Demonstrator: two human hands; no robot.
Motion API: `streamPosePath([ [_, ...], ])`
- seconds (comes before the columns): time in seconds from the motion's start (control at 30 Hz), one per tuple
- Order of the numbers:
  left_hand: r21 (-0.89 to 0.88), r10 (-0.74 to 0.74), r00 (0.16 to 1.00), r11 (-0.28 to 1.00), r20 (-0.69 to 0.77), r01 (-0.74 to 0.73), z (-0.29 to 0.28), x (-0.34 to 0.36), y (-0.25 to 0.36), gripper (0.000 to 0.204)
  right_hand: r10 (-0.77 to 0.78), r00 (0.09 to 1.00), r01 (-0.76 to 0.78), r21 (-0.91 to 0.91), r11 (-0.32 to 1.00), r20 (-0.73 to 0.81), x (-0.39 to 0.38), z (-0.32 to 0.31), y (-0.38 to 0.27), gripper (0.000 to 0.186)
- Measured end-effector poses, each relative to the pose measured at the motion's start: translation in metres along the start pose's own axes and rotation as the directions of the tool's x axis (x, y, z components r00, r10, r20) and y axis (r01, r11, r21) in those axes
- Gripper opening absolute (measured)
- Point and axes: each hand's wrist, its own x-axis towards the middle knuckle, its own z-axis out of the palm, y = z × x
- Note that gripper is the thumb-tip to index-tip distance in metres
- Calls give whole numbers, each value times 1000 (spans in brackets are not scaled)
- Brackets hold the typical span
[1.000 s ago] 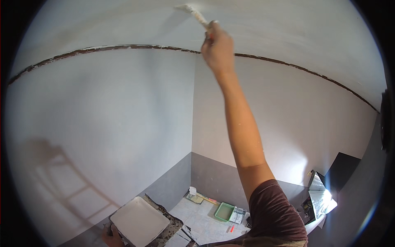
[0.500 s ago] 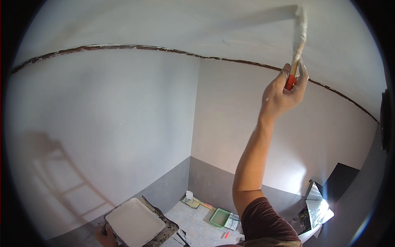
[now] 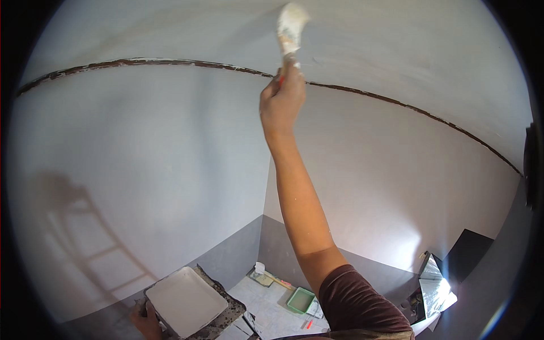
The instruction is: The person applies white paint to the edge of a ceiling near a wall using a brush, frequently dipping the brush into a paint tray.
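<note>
My right hand (image 3: 282, 105) is raised overhead, fingers closed round the red-and-wood handle of a paintbrush (image 3: 291, 31). The brush's head is coated in white and is up at the pale ceiling (image 3: 385, 51), above the corner of the room; motion blurs it a little. Low on the left, my left hand (image 3: 147, 322) grips the left edge of a shallow white tray (image 3: 208, 285), thumb showing at its side. The tray holds a smooth white layer and rests over a dark, paint-spattered board (image 3: 233, 311).
A rough brown gap (image 3: 362, 89) runs between walls and ceiling. Below on the floor lie a green tray (image 3: 300, 300), a long-handled tool (image 3: 277, 279) and a small red item (image 3: 309, 324). A bright lamp (image 3: 442, 283) stands at lower right. A ladder-shaped shadow falls on the left wall.
My right hand has swept left with the paintbrush, from right of the room's corner to above it, and the brush has turned its broad face into view. My left hand stays at the tray.
</note>
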Motion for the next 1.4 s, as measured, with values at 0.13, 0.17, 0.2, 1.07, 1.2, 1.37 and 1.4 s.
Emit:
streamPosePath([
  [0.13,-16,28,1000,999,2,-28,2,1,0,29,34,972,-51,68,996,233,1,-8,4,34],
  [0.17,-22,38,999,999,2,-38,3,2,1,29,5,971,-22,67,998,237,8,-12,8,34],
  [0.2,-28,54,999,998,2,-54,3,3,1,29,-17,971,2,63,998,239,21,-18,16,33],
  [1.07,-333,154,985,927,-75,-171,2,-10,39,17,502,804,-198,653,731,-319,141,-257,165,24],
  [1.2,-309,302,953,905,-14,-292,-2,4,11,19,384,863,-222,435,873,-329,130,-199,134,22],
  [1.37,-228,274,960,933,-57,-279,0,7,15,21,147,971,-130,103,986,-189,83,-177,108,29],
  [1.4,-195,298,954,934,-39,-300,-1,8,14,21,148,981,-139,79,987,-123,79,-184,109,29],
])
